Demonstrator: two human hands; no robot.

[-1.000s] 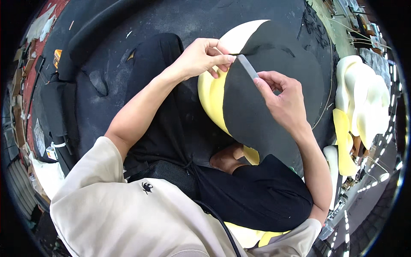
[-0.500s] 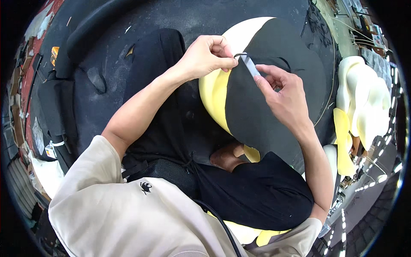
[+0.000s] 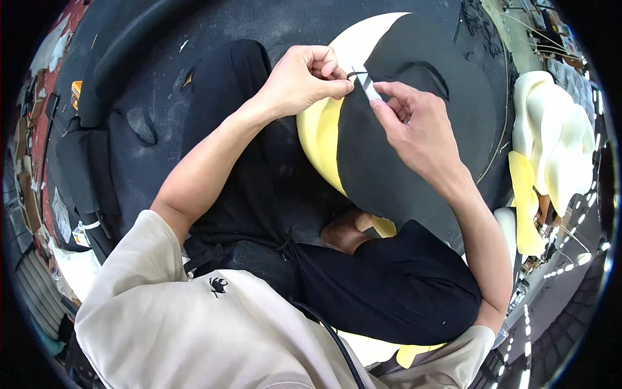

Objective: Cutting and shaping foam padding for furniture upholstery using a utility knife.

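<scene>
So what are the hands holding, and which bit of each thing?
The right hand holds a flat grey tool by its near end. The left hand pinches a thin black strip; where along it, I can't tell.

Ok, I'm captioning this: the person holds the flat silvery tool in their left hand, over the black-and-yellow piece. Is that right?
Wrong hand: the head view shows the flat silvery tool held in the right hand, over the black-and-yellow piece.

The right hand (image 3: 420,123) hid part of the blade (image 3: 369,89); trousers (image 3: 395,292) partly covered the foot (image 3: 345,235); the lower edge cut the shirt (image 3: 188,324).
</scene>
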